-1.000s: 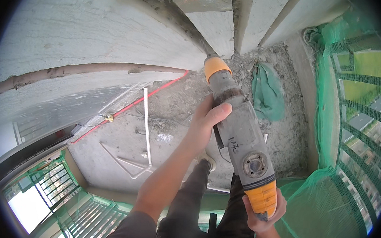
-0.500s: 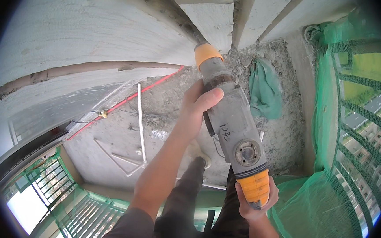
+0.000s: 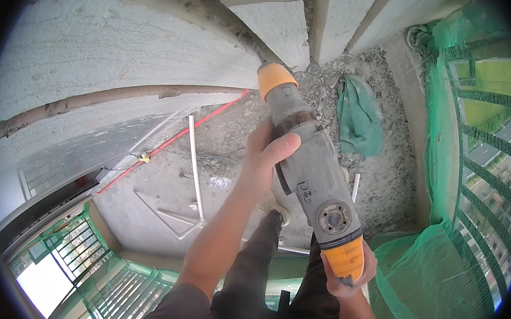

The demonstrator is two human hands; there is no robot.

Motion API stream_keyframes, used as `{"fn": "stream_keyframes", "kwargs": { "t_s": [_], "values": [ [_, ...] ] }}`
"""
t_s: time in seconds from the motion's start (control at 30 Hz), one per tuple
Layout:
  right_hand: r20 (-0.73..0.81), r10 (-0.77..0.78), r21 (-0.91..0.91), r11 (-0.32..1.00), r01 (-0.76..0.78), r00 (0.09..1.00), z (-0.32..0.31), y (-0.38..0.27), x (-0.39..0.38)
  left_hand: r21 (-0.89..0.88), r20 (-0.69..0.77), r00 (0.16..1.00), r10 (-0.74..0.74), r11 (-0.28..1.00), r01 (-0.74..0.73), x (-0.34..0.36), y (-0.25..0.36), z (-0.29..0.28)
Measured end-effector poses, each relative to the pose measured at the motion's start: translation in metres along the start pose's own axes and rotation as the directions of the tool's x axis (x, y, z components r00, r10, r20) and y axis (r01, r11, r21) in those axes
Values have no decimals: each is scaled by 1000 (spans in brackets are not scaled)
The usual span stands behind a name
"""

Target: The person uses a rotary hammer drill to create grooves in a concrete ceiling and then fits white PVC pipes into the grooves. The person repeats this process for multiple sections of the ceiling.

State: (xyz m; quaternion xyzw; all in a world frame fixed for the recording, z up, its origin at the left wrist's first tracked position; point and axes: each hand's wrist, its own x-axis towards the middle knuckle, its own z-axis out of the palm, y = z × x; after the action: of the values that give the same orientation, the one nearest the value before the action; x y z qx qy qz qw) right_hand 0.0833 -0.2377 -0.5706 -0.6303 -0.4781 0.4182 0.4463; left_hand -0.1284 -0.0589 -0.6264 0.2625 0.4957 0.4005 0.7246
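A dusty grey demolition hammer [image 3: 313,152] with an orange collar and an orange rear end slants across the middle of the view. My left hand [image 3: 270,148] is closed around its body just behind the front section, thumb on top. At the rear, my right hand [image 3: 351,273] wraps the handle below the orange housing; most of those fingers are hidden. The tool's nose points up and to the left, into a rough dark groove [image 3: 241,31] in the white wall [image 3: 116,37]. Whether the bit touches the wall, I cannot make out.
Rubble [image 3: 323,84] and a green cloth sack [image 3: 358,116] lie right of the tool. White pipes [image 3: 194,167], a red pipe [image 3: 211,113] and a thin cable are on the left floor. Green netting [image 3: 431,272] covers the railing at right. My shoe [image 3: 281,212] stands below the tool.
The view has shifted slightly, and the hammer's rear appears a little lower and farther right. Both hands keep their hold on it.
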Motion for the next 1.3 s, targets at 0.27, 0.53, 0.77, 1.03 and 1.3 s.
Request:
{"fn": "stream_keyframes", "kwargs": {
  "t_s": [0.27,0.53,0.77,1.03,1.3],
  "values": [
    [9,-98,-52,994,98,995,17,-3,10,4,3,999,34,999,-34,11,8,-6],
    [65,9,-116,993,-1,998,-6,-17,20,-16,6,1000,16,1000,-16,16,-1,-1],
    [81,390,-17,921,-390,917,-45,-30,-14,66,-114,981,-156,984,164,-38,-68,10],
    [230,514,20,847,-532,827,-40,-18,-21,-15,-295,910,-291,954,300,-106,-102,-28],
    [431,609,116,694,-710,666,31,65,13,-136,-252,803,-540,841,523,-181,-88,-139]
  ]
}}
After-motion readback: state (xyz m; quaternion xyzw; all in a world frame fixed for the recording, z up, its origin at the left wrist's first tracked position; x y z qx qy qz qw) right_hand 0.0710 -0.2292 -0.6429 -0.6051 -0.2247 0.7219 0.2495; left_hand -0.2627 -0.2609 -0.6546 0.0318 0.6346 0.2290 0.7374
